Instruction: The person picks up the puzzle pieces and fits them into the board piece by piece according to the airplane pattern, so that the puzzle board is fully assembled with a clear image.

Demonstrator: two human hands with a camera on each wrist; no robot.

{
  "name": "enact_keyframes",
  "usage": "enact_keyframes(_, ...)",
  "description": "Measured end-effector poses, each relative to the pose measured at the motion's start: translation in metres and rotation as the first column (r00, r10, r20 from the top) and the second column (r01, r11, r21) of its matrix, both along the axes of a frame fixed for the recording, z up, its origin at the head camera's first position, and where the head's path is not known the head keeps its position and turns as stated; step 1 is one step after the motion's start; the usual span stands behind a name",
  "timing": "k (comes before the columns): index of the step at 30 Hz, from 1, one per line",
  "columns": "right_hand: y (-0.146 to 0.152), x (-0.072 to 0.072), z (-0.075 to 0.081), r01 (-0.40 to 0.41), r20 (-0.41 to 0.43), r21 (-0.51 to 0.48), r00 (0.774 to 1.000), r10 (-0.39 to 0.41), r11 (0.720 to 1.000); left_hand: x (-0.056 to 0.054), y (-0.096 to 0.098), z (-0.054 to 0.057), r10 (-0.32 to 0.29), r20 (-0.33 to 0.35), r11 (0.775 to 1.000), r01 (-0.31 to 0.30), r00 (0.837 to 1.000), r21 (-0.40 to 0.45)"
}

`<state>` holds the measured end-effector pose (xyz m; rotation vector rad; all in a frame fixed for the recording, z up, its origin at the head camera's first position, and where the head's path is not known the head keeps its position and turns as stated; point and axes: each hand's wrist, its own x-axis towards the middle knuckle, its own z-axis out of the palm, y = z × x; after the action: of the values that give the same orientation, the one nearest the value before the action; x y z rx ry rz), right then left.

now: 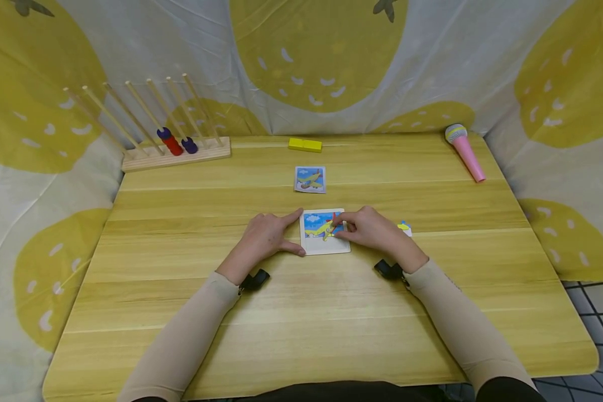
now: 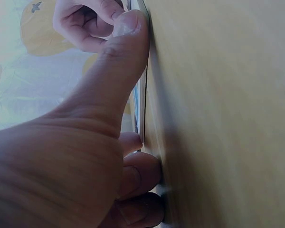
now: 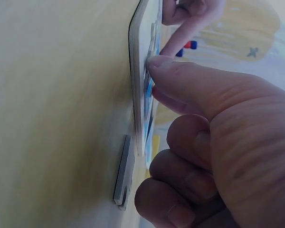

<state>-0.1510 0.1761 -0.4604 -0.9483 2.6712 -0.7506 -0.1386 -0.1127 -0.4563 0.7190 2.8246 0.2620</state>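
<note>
A small jigsaw board (image 1: 326, 245) with a white border and a yellow airplane on blue sky lies flat on the table. My left hand (image 1: 266, 234) rests along its left side, index finger and thumb spread straight toward the two left corners. Over the board's right part, my right hand (image 1: 372, 229) pinches a puzzle piece (image 3: 149, 90) between thumb and index finger; the fingertips hide most of that piece. Another puzzle piece (image 1: 404, 228) lies on the table, partly behind the right hand; the right wrist view shows this loose piece (image 3: 125, 173) beside the board.
Beyond the board lies an airplane picture card (image 1: 310, 180), with yellow blocks (image 1: 305, 145) behind it. A wooden peg rack (image 1: 176, 157) carrying red and blue beads stands at the back left. At the back right lies a pink toy microphone (image 1: 466, 153). Patterned cloth (image 1: 321, 56) surrounds the table (image 1: 301, 324).
</note>
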Motion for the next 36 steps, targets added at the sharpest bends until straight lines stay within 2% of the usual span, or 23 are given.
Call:
enact_keyframes(6, -0.002, 0.000, 0.000, 0.008, -0.003, 0.000, 1.000, -0.008, 1.000, -0.001, 0.000, 0.001, 0.001, 0.009, 1.000, -0.001, 1.000, -0.005)
enact_keyframes(17, -0.004, -0.002, -0.002, 0.062, 0.053, -0.038, 0.997, -0.060, 0.997, -0.002, -0.001, 0.001, -0.001, 0.005, 1.000, 0.001, 1.000, 0.005)
enact_keyframes(21, 0.001, 0.000, 0.002, 0.114, 0.085, -0.067, 0.990, -0.108, 0.991, -0.002, 0.000, -0.001, -0.001, 0.004, 1.000, 0.001, 1.000, 0.012)
enact_keyframes(23, 0.007, 0.002, 0.004, 0.176, 0.099, -0.091, 0.981, -0.167, 0.980, -0.003, 0.000, -0.002, -0.002, 0.007, 1.000, 0.002, 1.000, 0.018)
enact_keyframes(25, 0.015, 0.005, 0.005, 0.262, 0.122, -0.133, 0.961, -0.247, 0.956, -0.003, 0.001, -0.002, -0.003, 0.010, 1.000, 0.003, 1.000, 0.025)
enact_keyframes(28, 0.028, 0.010, 0.004, 0.388, 0.176, -0.224, 0.918, -0.354, 0.894, -0.002, 0.001, -0.002, -0.003, 0.016, 1.000, 0.003, 1.000, 0.024)
enact_keyframes(31, 0.040, 0.015, 0.000, 0.461, 0.221, -0.299, 0.885, -0.410, 0.835, -0.002, 0.001, -0.002, -0.001, 0.016, 1.000, 0.001, 1.000, 0.018)
enact_keyframes(33, 0.046, 0.018, -0.002, 0.471, 0.221, -0.305, 0.880, -0.420, 0.828, -0.002, 0.001, -0.001, -0.001, 0.014, 1.000, 0.001, 1.000, 0.018)
enact_keyframes(36, 0.051, 0.020, -0.004, 0.446, 0.183, -0.257, 0.894, -0.410, 0.857, -0.002, 0.000, -0.001, 0.001, 0.018, 1.000, -0.002, 1.000, 0.030)
